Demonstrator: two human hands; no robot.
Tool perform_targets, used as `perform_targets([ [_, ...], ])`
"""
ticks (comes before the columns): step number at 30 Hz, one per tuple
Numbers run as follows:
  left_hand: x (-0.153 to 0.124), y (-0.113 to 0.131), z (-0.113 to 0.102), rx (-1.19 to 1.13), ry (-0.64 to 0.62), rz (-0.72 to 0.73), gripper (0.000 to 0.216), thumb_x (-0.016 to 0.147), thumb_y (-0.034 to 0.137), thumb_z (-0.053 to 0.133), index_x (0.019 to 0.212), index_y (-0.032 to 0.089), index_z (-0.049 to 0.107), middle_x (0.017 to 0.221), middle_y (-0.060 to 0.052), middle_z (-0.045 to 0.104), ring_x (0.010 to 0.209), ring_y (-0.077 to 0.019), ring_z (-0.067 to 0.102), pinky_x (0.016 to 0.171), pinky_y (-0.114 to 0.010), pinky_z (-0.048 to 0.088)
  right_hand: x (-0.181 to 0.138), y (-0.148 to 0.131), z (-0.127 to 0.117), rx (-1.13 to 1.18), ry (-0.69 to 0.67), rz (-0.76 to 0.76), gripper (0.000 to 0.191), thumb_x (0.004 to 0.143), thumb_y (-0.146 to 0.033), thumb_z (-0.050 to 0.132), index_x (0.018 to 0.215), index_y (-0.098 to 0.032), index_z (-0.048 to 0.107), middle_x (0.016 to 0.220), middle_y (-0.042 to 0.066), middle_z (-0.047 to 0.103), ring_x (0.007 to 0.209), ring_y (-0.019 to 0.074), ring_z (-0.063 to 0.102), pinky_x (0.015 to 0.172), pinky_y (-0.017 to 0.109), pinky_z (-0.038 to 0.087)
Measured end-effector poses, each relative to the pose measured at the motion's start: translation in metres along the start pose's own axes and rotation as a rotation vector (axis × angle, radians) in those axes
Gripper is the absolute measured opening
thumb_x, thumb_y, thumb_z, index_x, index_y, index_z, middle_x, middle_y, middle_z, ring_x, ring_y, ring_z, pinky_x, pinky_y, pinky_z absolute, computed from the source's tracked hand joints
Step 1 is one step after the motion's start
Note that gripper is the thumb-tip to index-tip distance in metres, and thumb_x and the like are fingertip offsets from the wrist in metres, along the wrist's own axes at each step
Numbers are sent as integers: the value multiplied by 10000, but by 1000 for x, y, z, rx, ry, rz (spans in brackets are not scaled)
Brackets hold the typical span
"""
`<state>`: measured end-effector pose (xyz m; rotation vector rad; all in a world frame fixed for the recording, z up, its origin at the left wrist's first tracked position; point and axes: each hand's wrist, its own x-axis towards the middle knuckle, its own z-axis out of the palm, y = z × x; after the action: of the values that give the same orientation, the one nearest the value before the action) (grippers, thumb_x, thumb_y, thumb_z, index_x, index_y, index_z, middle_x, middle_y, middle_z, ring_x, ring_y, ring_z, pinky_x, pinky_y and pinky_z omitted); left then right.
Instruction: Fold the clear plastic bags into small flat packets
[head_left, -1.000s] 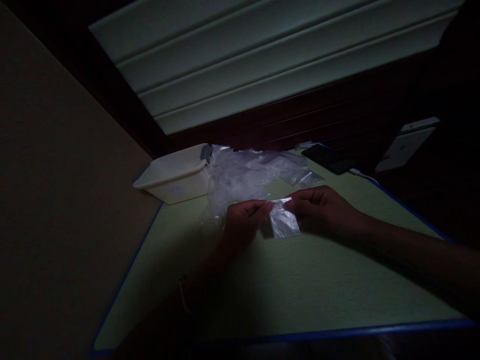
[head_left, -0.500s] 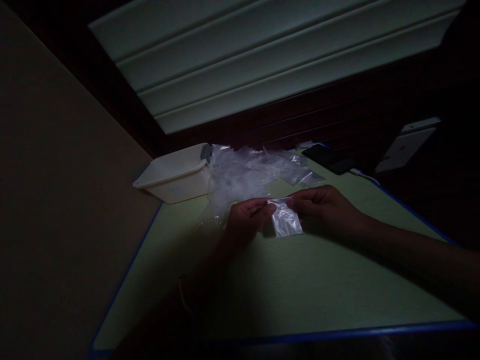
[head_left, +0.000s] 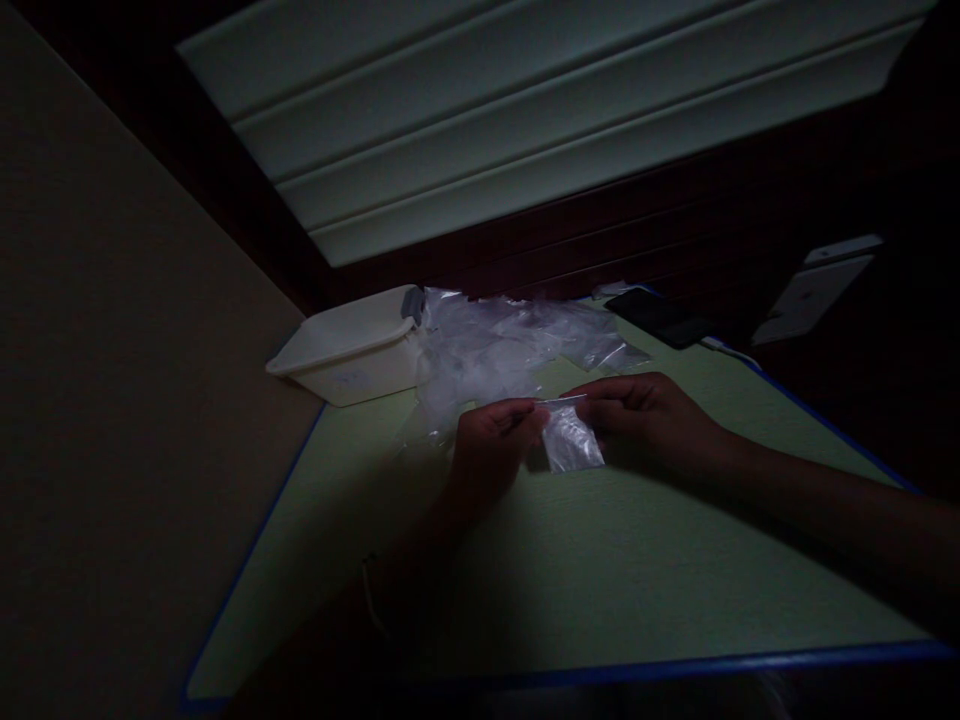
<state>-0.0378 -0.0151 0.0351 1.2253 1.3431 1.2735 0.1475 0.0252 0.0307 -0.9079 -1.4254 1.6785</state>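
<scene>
A small clear plastic bag (head_left: pixel 572 441), shiny and creased, hangs just above the table between my two hands. My left hand (head_left: pixel 491 445) pinches its upper left corner between thumb and fingers. On the other side, my right hand (head_left: pixel 637 408) grips the upper right corner in the same way. The bag's top edge is stretched nearly straight from hand to hand. Behind my hands lies a loose heap of clear plastic bags (head_left: pixel 495 345). Dim light hides whether the held bag contains anything.
A white plastic bin (head_left: pixel 360 375) with a grey latch stands at the table's back left, against the wall. A dark phone (head_left: pixel 656 317) lies at the back right beside a white cable (head_left: pixel 727 350). Blue edging borders the pale green table (head_left: pixel 660 590).
The bag's upper part has tipped slightly and its lower edge sits a little higher. Both hands keep their pinch on it and have barely moved.
</scene>
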Motion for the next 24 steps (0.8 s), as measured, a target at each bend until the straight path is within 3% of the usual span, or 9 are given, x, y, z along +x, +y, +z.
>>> perform_targets([
  [4, 1, -1, -1, -50, -20, 24, 314, 709, 313, 739, 960, 124, 749, 577, -10, 628, 441, -57, 464, 430, -194, 372, 2, 5, 0, 96, 4, -10, 287, 727, -336, 755, 974, -189, 752, 742, 42, 716, 598, 141, 611, 607, 302, 486],
  [12, 4, -8, -5, -53, -71, 77, 221, 717, 276, 714, 899, 162, 767, 545, 4, 585, 447, -55, 437, 424, -195, 341, 4, 7, 0, 164, 35, -17, 174, 691, -284, 757, 842, -199, 770, 709, 32, 709, 589, 135, 599, 588, 281, 460],
  [20, 3, -5, -7, -86, -103, 31, 225, 726, 255, 659, 905, 162, 761, 595, -4, 597, 470, -62, 456, 442, -199, 355, -2, 1, -5, -12, 41, -149, 182, 728, -237, 645, 834, -200, 788, 710, 34, 717, 622, 144, 596, 595, 276, 449],
  [24, 4, -2, -6, -156, -120, -3, 349, 763, 366, 639, 973, 106, 738, 611, -21, 591, 482, -73, 472, 454, -208, 371, -4, -4, -5, -151, 40, -242, 205, 747, -229, 605, 835, -209, 789, 746, 39, 738, 672, 164, 628, 633, 284, 472],
])
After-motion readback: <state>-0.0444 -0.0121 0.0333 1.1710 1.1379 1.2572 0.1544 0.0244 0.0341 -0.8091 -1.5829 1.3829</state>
